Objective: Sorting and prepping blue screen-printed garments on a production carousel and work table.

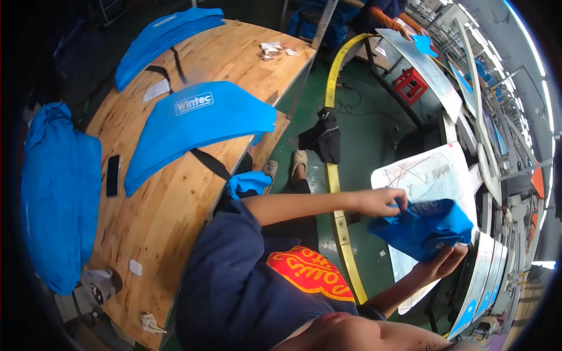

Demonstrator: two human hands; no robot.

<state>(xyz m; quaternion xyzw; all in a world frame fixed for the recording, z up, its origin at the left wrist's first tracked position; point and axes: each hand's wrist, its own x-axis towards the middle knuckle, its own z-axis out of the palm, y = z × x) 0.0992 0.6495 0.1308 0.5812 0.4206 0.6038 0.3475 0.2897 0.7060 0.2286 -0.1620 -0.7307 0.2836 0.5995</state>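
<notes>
Both my hands hold one folded piece of blue fabric (428, 223) over the white printing boards on the right. The fingertips of my left hand (386, 202) pinch its upper left edge. My right hand (445, 261) grips its lower right edge, close to a small white tag. Pale printing shows on the upper part of the cloth, which is bunched and creased. Beneath it lies a white board (417, 175) with dark scribbled lines and writing.
A wooden table (175, 228) on the left carries stacks of blue fabric panels (206, 118) and a phone (113, 175). Between table and boards runs a yellow rail (340, 232) with black cloth (325, 136) draped over it. Another person's hands (412, 33) hold blue fabric farther off, near a red stool (409, 85).
</notes>
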